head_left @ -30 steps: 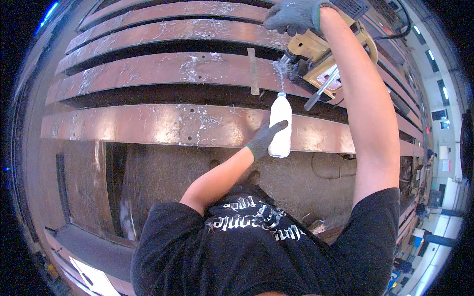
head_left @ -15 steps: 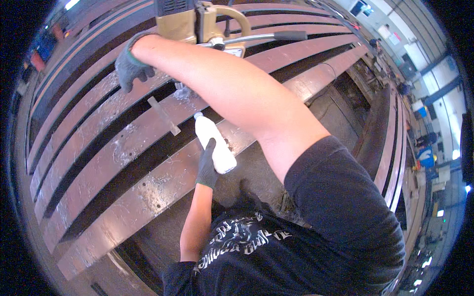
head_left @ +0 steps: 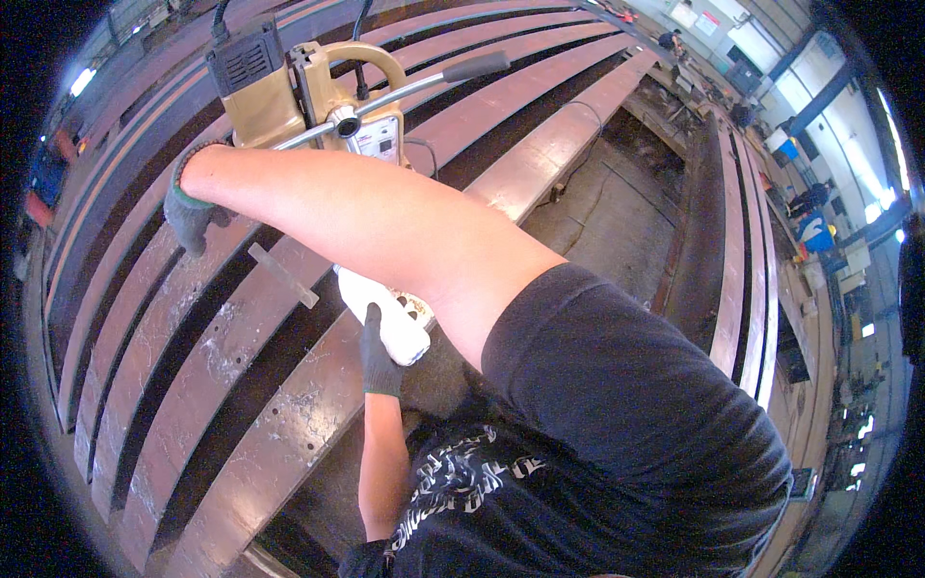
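A white plastic bottle [head_left: 387,323] is gripped from below in my gray-gloved left hand [head_left: 381,352]. It tilts up toward the drill, and its top end is hidden behind my right forearm. My right arm reaches across to the far left, over the front of a tan magnetic drill [head_left: 265,106]. Beyond the drill's left side, my gloved right hand [head_left: 196,217] hangs with loosely bent fingers apart and nothing visible in them. A lever with a black grip [head_left: 472,66] sticks out to the drill's right. The drill's lower part is hidden by my forearm.
Several long brown steel beams [head_left: 279,405] run side by side with dark gaps between them. A short flat metal bar [head_left: 282,275] lies across one gap. A cable [head_left: 597,120] loops over a beam at the right. Other people [head_left: 814,197] are in the background.
The view has shifted, so the drill shows lower and more to the left. The bottle's capped end, seen before, is now behind my right forearm. Both hands keep their pose.
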Available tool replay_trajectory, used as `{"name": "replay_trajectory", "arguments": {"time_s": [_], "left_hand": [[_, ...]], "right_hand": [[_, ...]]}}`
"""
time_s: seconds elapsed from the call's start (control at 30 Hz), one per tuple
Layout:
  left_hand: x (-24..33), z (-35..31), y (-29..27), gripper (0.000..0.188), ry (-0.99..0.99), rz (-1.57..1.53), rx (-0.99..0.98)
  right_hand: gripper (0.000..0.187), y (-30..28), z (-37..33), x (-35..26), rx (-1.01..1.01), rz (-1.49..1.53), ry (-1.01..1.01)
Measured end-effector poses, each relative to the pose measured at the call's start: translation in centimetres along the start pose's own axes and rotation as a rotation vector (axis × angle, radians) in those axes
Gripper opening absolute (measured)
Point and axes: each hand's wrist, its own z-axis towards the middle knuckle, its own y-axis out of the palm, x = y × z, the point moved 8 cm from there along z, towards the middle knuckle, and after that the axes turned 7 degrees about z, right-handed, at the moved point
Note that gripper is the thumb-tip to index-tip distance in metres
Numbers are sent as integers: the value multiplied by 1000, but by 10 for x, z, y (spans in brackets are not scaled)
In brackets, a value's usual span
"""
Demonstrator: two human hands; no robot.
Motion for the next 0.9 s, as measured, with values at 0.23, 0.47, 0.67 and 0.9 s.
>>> {"name": "replay_trajectory", "arguments": {"time_s": [0.23,0.47,0.67,0.9], "left_hand": [[9,-8,16,57,2,22,-3],[16,-14,15,50,71,161,-17],[18,-16,22,56,94,156,11],[17,-14,23,58,104,195,-15]], "right_hand": [[74,1,-14,-1,3,-17,24],[72,3,-8,-6,17,8,26],[64,2,20,3,28,-18,-52],[62,0,12,-3,1,-57,-31]]}}
